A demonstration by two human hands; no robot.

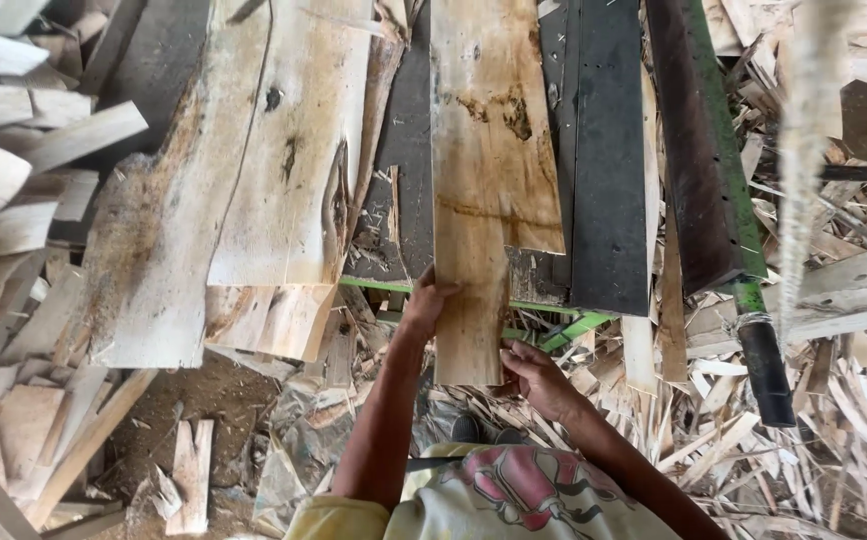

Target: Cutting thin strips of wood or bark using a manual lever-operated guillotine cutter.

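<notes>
**Two hands on a veneer strip at the machine bed**

A long, thin strip of wood veneer (483,190) lies lengthwise on the dark machine bed (608,180), its near end hanging past the bed's edge towards the person. The left hand (425,300) presses against the strip's left edge, fingers curled over onto its face. The right hand (531,375) holds the near right corner, fingers closed around the edge from below. So both hands grip the same sheet, neither one open.

Left of the strip lies a wider veneer sheet (253,190), pale with dark knots and a ragged bark-stained edge, overlapping the bed and jutting out over the floor. A green metal rail (723,170) with a black handle (768,375) runs along the right of the bed, and a frayed pale rope (803,150) hangs down in front of it. Splintered offcuts (833,460) cover the floor on the right; stacked scrap pieces (13,190) lie at the far left.

Judging by how it looks, the strip is thin and already split along one side, so an uneven pull from the two hands could crack it further along the grain. Its raw edges look likely to give splinters to bare fingers, and the loose rope hangs close enough to catch on a lifted sheet.

No packages, labels or signs show anywhere.
</notes>
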